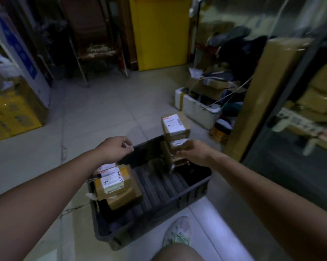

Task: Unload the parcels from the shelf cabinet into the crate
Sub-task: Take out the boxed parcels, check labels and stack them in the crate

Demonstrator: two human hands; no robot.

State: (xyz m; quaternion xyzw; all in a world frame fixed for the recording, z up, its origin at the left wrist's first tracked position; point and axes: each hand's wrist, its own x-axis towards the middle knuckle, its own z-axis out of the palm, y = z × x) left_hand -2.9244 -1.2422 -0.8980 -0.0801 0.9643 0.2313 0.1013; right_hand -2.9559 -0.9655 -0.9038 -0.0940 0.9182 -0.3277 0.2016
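The right hand (193,153) grips a stack of small cardboard parcels (176,127) above the crate's (159,187) far-right corner. The left hand (114,147) hovers over its far-left rim, loosely curled and apparently empty. The boxes are stiff, matte and square-edged with slick paper labels, and probably light. The top one could slide, so opposite side faces look like the safest hold. More labelled parcels (112,182) lie at the crate's left end.

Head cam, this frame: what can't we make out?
Right hand grip, head view: motion blur smears the small brown cardboard parcels it holds, so their count is unclear.
Left hand: fingers curl away from camera, so whether it holds anything is unclear.
Black plastic crate: far right corner hidden behind that hand and parcels.
Grey metal shelf cabinet: cut off by the right edge, contents blurred.
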